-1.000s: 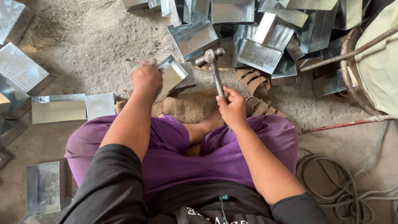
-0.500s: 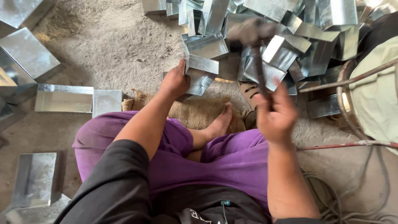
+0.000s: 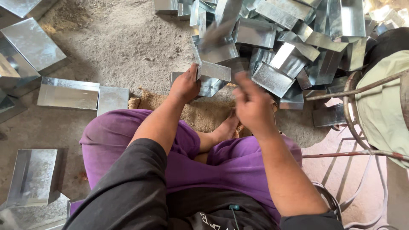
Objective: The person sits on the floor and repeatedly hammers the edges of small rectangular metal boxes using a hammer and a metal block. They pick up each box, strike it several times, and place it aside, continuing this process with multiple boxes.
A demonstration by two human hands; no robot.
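I sit cross-legged in purple trousers on the ground. My left hand (image 3: pixel 185 85) grips a small folded sheet-metal piece (image 3: pixel 214 71) that rests at the edge of a burlap sack (image 3: pixel 200 114). My right hand (image 3: pixel 254 105) is closed around a hammer's handle. The hammer (image 3: pixel 218 36) is a motion-blurred streak slanting up and left from my fist, above the metal piece. My bare foot (image 3: pixel 226 127) lies on the sack between the two hands.
A heap of folded metal boxes (image 3: pixel 294 47) fills the top right. Flat metal pieces (image 3: pixel 68 93) lie at the left, and another box (image 3: pixel 32 176) at the lower left. A rusty rod frame (image 3: pixel 353 91) holding pale cloth (image 3: pixel 383 106) stands at the right, with cables (image 3: pixel 341 204) below.
My right hand lifted the hammer off the piece and swung it, so it now blurs over the piece. The left hand kept its hold on the folded metal.
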